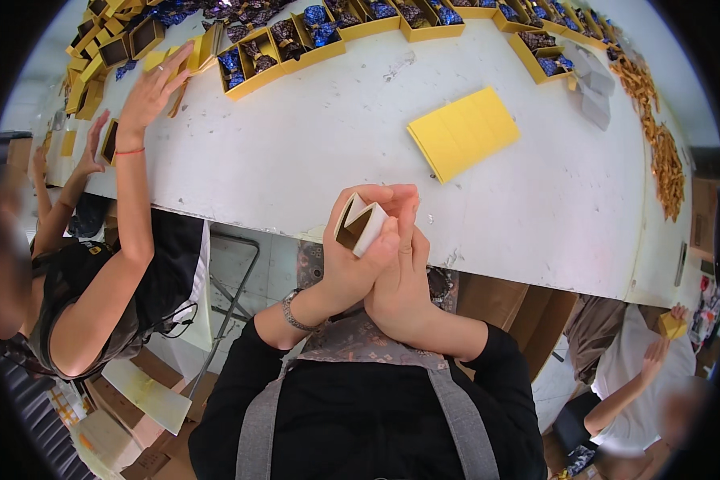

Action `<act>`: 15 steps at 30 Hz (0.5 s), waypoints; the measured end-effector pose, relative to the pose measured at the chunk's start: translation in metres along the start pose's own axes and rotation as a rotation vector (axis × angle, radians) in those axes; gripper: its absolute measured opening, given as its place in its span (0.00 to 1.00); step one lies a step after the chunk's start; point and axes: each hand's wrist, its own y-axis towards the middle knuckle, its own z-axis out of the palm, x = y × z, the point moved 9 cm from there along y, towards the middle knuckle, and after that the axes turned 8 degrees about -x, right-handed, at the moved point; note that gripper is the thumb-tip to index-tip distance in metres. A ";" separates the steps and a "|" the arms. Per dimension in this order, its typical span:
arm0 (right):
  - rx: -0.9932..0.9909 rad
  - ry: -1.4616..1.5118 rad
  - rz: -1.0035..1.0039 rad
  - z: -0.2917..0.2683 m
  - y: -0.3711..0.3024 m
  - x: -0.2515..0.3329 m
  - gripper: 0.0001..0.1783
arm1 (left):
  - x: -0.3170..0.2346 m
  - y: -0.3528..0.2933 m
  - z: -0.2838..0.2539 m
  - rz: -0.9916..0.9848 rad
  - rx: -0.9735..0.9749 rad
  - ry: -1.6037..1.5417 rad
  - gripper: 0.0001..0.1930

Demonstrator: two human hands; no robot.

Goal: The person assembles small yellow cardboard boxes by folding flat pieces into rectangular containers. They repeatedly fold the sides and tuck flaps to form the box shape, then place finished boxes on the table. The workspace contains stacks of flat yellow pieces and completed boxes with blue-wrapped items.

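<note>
Near the table's front edge, in front of my body, both hands are together around a small folded card box (pixel 368 230). Its pale outer walls and dark inside show at the open end. My left hand (pixel 340 272) is wrapped round the box from the left, thumb on its near wall. From the right, my right hand (pixel 402 292) presses against it with the fingers close together; part of the box is hidden between the palms. Beyond my hands, to the right, lies a stack of flat yellow card pieces (pixel 464 132).
Yellow boxes (pixel 284 60) holding blue and dark wrapped pieces line the far edge. Grey folded pieces (pixel 592 88) and gold strips (pixel 666 172) lie at right. A co-worker's arm (pixel 136 184) reaches over the table at left. Another person (pixel 640 368) holds a yellow box at right.
</note>
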 end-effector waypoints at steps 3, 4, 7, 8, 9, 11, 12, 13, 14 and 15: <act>0.180 0.341 0.047 -0.005 0.017 -0.003 0.32 | -0.003 0.012 -0.011 -0.010 0.006 -0.103 0.17; 0.277 0.521 0.099 -0.010 0.022 -0.010 0.31 | -0.008 0.011 -0.014 0.065 0.042 -0.060 0.18; 0.313 0.854 0.468 0.005 0.004 -0.040 0.36 | -0.014 0.010 -0.013 0.192 0.115 0.022 0.21; 0.309 1.017 0.668 0.015 -0.006 -0.042 0.38 | -0.020 0.010 -0.011 0.239 0.131 0.051 0.21; 0.440 1.229 0.841 0.030 -0.014 -0.038 0.39 | -0.026 0.010 -0.008 0.286 0.147 0.080 0.22; 0.440 1.305 0.853 0.027 -0.013 -0.036 0.33 | -0.033 0.011 -0.007 0.371 0.184 0.177 0.24; 0.441 1.344 0.859 0.025 -0.013 -0.036 0.30 | -0.033 0.011 -0.007 0.346 0.199 0.198 0.23; 0.431 1.299 0.844 0.023 -0.013 -0.039 0.27 | -0.035 0.010 -0.006 0.320 0.213 0.218 0.23; 0.421 1.256 0.826 0.021 -0.013 -0.041 0.24 | -0.037 0.008 -0.005 0.297 0.228 0.241 0.23; 0.408 1.209 0.808 0.020 -0.012 -0.044 0.21 | -0.029 0.004 -0.012 0.149 0.180 0.195 0.22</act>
